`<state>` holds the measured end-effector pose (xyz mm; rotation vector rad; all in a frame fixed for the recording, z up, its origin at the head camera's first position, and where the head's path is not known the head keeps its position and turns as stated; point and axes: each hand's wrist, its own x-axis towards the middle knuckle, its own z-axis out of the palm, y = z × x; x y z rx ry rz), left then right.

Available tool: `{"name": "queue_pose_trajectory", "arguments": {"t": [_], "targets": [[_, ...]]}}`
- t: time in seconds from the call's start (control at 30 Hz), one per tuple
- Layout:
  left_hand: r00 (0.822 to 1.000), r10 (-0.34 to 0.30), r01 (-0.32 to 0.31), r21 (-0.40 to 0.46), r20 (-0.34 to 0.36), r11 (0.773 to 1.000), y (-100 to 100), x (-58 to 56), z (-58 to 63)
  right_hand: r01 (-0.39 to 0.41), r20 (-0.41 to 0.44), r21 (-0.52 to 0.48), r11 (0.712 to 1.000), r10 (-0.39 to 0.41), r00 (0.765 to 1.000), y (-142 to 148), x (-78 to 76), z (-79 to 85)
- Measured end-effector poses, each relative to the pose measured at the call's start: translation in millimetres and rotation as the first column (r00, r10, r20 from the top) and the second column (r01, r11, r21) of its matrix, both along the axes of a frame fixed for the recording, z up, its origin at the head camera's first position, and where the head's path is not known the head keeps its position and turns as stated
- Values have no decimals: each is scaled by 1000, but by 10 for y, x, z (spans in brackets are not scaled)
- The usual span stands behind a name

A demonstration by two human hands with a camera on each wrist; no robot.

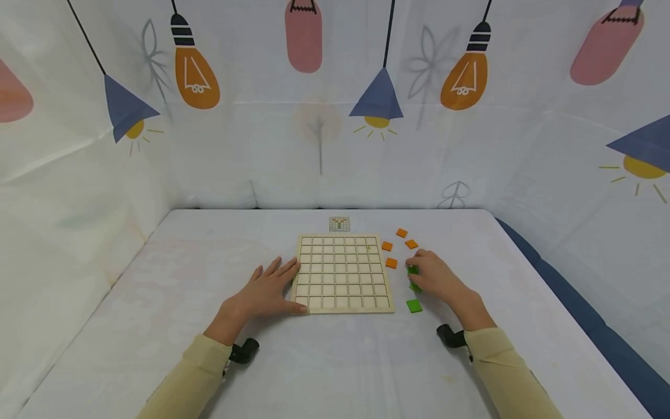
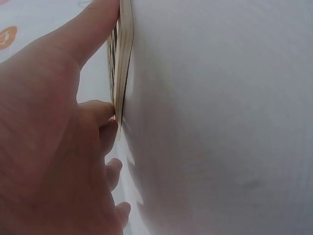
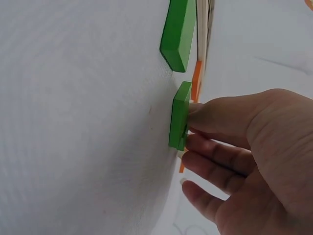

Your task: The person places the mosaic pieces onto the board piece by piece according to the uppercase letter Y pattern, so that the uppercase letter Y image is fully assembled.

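A light wooden grid board (image 1: 342, 311) lies on the table, divided into many square cells. My left hand (image 1: 266, 294) rests at its left side, fingers spread and fairly straight, with the thumb on the near left corner; the left wrist view shows the thumb (image 2: 93, 34) against the board's edge (image 2: 124, 44). To the right of the board, my right hand (image 1: 437, 277) pinches a green square tile (image 1: 413, 270) between thumb and fingers, low over the table. Another green tile (image 1: 415, 287) lies under the thumb, partly hidden. Nearer the front lies a third green tile (image 1: 414, 306).
Several orange tiles lie right of the board, one orange tile (image 1: 391, 263) close to its edge. A small card (image 1: 339, 224) with a coloured grid pattern lies behind the board. The white table (image 1: 131, 326) meets a patterned curtain (image 1: 251, 145) at the back.
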<state>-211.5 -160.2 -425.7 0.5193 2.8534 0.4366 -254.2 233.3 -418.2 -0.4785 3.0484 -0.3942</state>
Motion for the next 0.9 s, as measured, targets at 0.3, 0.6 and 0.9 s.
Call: {"name": "queue_pose_trajectory", "arguments": {"t": [0.3, 0.6, 0.9], "targets": [[1000, -2, 2, 7, -3, 1000, -16, -1, 0, 4, -2, -15, 1000, -4, 1000, -4, -31, -12], [1000, -9, 9, 21, 11, 1000, -21, 12, 16, -3, 0, -29, 1000, 3, 1000, -7, -40, -9], [1000, -5, 4, 25, 21, 1000, -25, -8, -14, -9, -29, -72, 997, 7, 1000, -38, -42, 28]]}}
